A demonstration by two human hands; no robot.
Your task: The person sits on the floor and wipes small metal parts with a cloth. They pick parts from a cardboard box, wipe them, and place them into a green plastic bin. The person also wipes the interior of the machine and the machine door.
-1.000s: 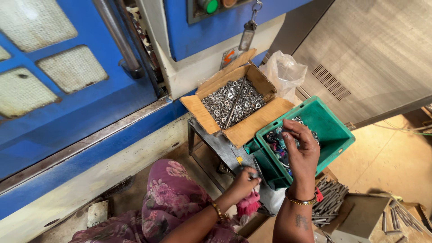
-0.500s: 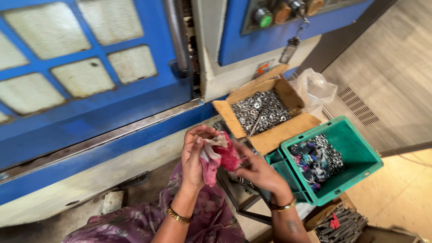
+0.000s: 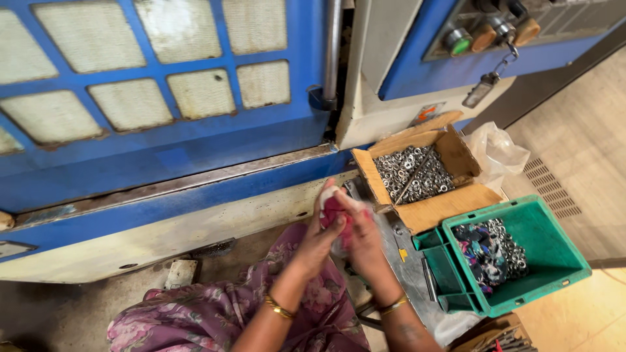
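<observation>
A: Above the hands, item one: blue machine door. Right of them: cardboard box of metal rings, green crate of rings and cloth.

B: Hands?

A: Left hand and right hand, lifted from the crate a second ago, now pressed together around a red cloth.

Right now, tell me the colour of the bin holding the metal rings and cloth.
Green bin, seen from the head view.
</observation>
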